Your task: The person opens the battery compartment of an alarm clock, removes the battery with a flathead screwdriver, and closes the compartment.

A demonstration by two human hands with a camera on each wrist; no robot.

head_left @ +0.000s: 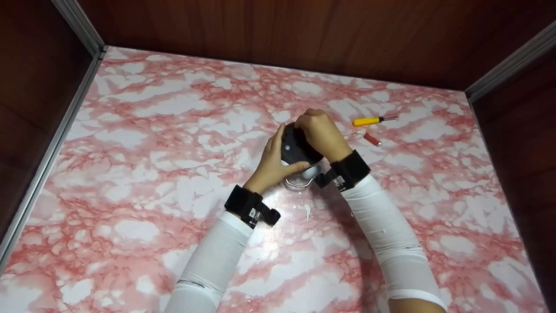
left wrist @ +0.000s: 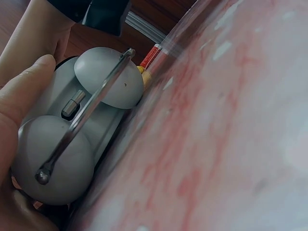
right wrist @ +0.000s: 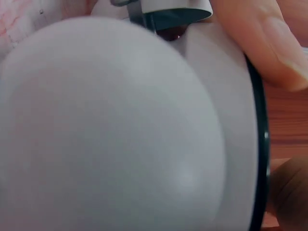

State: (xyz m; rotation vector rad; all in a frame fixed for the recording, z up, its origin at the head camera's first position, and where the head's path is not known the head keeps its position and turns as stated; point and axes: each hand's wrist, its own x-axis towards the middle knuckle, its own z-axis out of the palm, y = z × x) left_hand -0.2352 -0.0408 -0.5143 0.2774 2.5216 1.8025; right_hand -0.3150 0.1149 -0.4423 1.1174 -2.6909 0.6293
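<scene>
A twin-bell alarm clock [head_left: 290, 150] is held up with its black back facing upward and its bells toward me. In the left wrist view show its two grey bells [left wrist: 53, 159], the metal handle [left wrist: 89, 110] and the small hammer [left wrist: 73, 105] between them. My left hand [head_left: 273, 164] grips the clock's side, thumb along the near edge beside the bells. My right hand [head_left: 320, 134] bends its fingers over the far right part of the back; its fingertips are hidden. One bell [right wrist: 110, 130] fills most of the right wrist view, with the left thumb [right wrist: 269, 43] beyond it.
A yellow-handled screwdriver [head_left: 367, 121] lies to the right of the clock. Just nearer lies a small red cylinder [head_left: 372, 139] with a silvery end, like a battery. The marbled table [head_left: 152, 174] is bounded by dark wood panels [head_left: 278, 39] at the back and sides.
</scene>
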